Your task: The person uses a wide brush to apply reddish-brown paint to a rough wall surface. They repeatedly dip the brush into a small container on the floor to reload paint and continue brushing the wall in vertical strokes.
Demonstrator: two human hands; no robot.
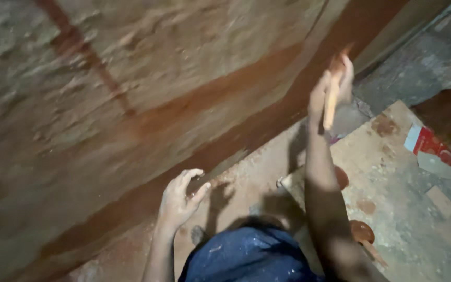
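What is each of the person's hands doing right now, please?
Left hand: open, fingers spread, resting against the wall base.
Right hand: closed on a brush handle, raised at the wall.

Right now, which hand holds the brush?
The right hand, raised near the wall and gripping a wooden-handled brush. The left hand is empty, fingers spread low by the wall's base.

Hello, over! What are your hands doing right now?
Right hand raised, gripping brush handle. Left hand open, fingers spread by rough wall. Nothing between them.

Motion blur smears the right hand (335,83) and its wooden-handled tool (332,102); the tool's head cannot be told
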